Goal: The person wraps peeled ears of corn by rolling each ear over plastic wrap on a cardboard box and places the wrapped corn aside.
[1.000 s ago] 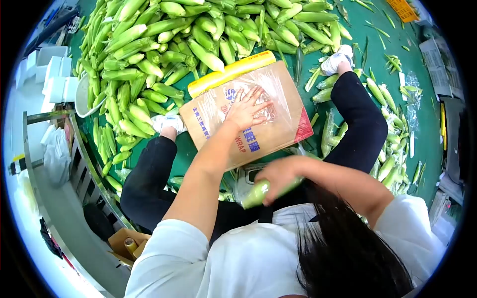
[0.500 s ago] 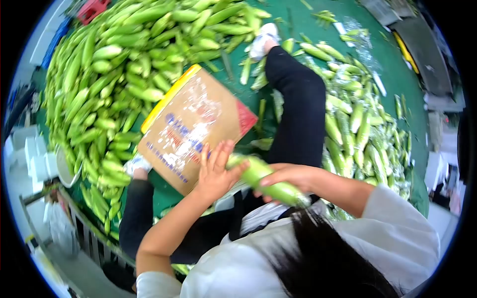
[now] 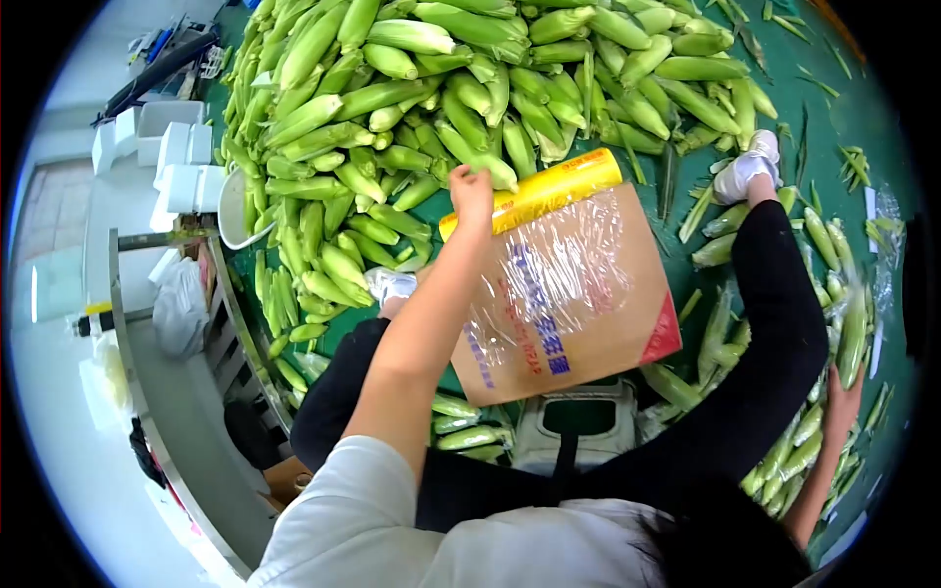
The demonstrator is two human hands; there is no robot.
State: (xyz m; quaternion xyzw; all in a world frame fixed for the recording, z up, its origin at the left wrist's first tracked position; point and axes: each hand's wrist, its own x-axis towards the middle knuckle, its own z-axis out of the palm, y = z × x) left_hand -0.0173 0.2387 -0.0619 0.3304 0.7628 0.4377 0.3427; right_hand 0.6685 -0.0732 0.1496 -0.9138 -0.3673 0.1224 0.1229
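While the right arm stretches out to the side, the right hand (image 3: 841,400) grips the near end of a wrapped cob (image 3: 855,328), which points away from the person above a heap of other wrapped cobs (image 3: 799,446) on the right. The left hand (image 3: 471,196) reaches over the far left corner of the box, fingers curled at the tip of an unwrapped cob (image 3: 498,173); whether they pinch it, I cannot tell.

Just beside that hand, a yellow roll (image 3: 564,189) lies along the far edge of the cardboard box (image 3: 632,294), and crinkled clear film (image 3: 578,250) covers much of the box top. The box sits between the person's legs, with a pale plastic frame (image 3: 534,431) close to its near edge and more wrapped corn (image 3: 475,436) to the left of that frame.

Beyond the box, a large pile (image 3: 392,98) of green-husked corn spreads over the green floor (image 3: 784,98). At the pile's left edge stands a white bowl (image 3: 235,214); farther left are white boxes (image 3: 193,186), a metal rack (image 3: 172,238) and a white bag (image 3: 181,314).
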